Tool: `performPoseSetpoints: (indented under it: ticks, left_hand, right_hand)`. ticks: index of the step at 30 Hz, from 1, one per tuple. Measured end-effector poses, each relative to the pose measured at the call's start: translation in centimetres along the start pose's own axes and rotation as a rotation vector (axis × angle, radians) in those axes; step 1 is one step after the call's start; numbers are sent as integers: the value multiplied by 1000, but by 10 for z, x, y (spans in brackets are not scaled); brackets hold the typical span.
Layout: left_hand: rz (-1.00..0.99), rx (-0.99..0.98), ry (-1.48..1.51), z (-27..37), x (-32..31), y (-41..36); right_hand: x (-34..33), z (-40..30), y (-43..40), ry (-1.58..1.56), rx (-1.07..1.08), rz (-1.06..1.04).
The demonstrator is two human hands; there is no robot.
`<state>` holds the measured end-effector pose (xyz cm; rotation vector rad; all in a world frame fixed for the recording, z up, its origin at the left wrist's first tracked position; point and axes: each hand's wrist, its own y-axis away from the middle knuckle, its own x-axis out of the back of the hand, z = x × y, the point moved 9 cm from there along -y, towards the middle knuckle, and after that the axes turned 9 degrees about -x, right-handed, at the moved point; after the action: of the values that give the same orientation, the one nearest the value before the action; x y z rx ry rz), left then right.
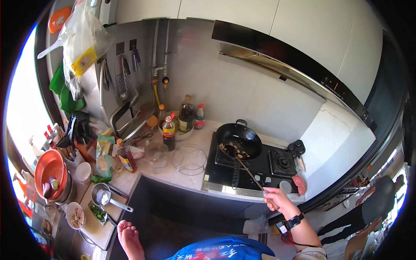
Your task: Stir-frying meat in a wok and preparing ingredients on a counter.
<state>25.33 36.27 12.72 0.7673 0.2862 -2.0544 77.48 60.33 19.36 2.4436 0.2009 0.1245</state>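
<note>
My right hand [277, 201] grips the wooden end of a long-handled cooking utensil [248, 171], either a ladle or a spatula. Its dark head rests inside a black wok [253, 143], among browned food pieces [240, 152] at the near side. The wok sits on the left burner of a black gas hob [256, 170], its long handle pointing towards me. My left hand [129, 236] holds nothing, fingers loosely curled, beside a cutting board [105, 232]. On that board are chopped greens [97, 212], a small steel saucepan [101, 194] and a white bowl of pale food pieces [76, 217].
A wire rack [189, 159] and a sauce bottle [169, 133] stand left of the hob. An orange basin [50, 169] holding vegetables is at far left. The range hood [286, 61] juts out above. Another person [378, 198] is at the right edge.
</note>
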Motion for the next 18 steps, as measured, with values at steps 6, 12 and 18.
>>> performPoseSetpoints:
  ticks: [6, 12, 18]
  left_hand:
    - [-11, 10, 10, 0, -5, -1]
    - [-10, 3, -3, -1, 5, -2]
    - [-1, 9, -1, -2, 0, 1]
  right_hand:
    - [8, -1, -32, 63, 172, 132]
    - [-26, -8, -21, -165, 90, -48]
    - [-27, -2, -33, -14, 113, -13]
